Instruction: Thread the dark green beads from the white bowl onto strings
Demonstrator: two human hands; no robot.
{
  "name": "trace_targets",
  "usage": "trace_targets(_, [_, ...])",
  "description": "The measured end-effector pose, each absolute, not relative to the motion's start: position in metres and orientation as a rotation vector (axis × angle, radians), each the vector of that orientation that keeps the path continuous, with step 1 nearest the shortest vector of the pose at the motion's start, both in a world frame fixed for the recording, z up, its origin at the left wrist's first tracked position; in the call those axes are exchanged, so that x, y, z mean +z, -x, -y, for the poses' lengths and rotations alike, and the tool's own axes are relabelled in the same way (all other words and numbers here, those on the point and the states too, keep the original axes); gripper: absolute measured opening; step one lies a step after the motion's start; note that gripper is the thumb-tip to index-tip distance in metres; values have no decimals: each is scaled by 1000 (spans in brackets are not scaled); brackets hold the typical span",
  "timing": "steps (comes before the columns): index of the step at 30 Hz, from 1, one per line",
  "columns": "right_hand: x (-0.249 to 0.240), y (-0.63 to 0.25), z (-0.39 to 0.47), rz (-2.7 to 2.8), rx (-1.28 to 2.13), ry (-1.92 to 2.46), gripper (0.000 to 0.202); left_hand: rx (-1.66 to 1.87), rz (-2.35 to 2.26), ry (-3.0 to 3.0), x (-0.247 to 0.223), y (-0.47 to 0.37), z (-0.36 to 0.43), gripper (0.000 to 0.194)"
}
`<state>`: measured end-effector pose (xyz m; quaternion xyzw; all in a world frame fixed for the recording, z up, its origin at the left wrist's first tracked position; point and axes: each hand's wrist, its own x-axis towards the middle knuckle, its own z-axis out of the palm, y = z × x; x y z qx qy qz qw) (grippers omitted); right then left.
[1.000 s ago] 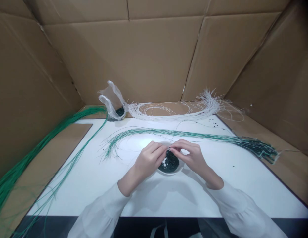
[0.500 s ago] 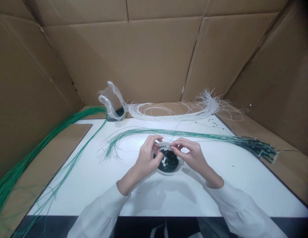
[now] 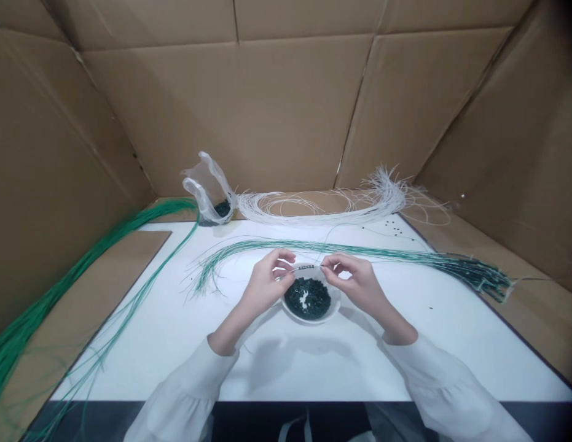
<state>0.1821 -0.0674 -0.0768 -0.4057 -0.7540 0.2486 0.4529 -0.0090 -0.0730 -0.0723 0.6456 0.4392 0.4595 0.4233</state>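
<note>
A white bowl [image 3: 335,307] of small dark green pieces [image 3: 319,297] stands on the white table. Above its far rim a thin pale strand with several dark beads [image 3: 306,267] is stretched between my hands. My left hand [image 3: 267,279] pinches the strand's left end at the bowl's left side. On the right, my right hand [image 3: 352,276] pinches the other end between thumb and index finger. The beads sit on the bare span between the two pinches.
Behind the bowl a bundle of green strands [image 3: 359,250] runs to dark beaded ends at right. A plastic bag [image 3: 205,193] with dark pieces and coiled white strands [image 3: 313,216] lie at the back. Long green strands [image 3: 83,261] hang at left. Cardboard walls surround the table.
My left hand has shifted left, away from the beads, and no longer covers the bowl's left part. My right hand has moved slightly right. More of the strand shows between them.
</note>
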Motion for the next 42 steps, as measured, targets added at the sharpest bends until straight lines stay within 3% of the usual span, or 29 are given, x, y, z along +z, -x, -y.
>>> trace_targets(6, [-77, -186, 65, 1846, 624, 1021, 5, 1113, -1168, -1657, -70, 12, 71, 9])
trace_targets(22, [-70, -192, 63, 1955, 576, 986, 6, 1062, -1214, -2219, -70, 14, 74, 19])
trace_targets(42, [-79, -182, 67, 2057, 369, 789, 8, 1036, -1208, -1845, -66, 1, 81, 24])
